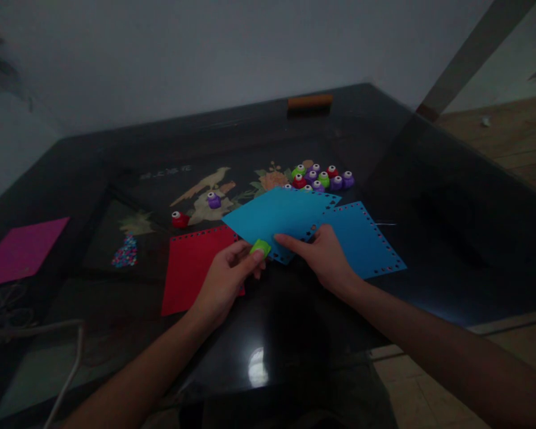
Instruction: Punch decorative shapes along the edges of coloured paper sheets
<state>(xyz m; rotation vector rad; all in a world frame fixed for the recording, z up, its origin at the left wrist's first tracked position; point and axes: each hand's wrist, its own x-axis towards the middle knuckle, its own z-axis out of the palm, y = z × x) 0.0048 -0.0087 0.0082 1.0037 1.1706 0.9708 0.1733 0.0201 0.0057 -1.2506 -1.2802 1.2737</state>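
Note:
My left hand [223,277] is closed on a small green paper punch [260,248], thumb on top, at the near edge of a light blue sheet [274,211]. That sheet is held up at a slant by my right hand [325,257], its thumb on the upper face and its other fingers partly hidden. Small punched holes run along the sheet's right and near edges. Under and beside it lie a darker blue sheet [361,241] and a red sheet [187,268], both with punched edges. A red punch [179,220] and a purple punch [214,201] stand beyond the red sheet.
Several red, green and purple punches [324,178] cluster behind the light blue sheet. Punched paper bits [125,252] are heaped at the left, near a magenta sheet [24,250]. A brown cylinder [309,102] lies at the table's back edge. A pale cable [78,345] crosses the lower left.

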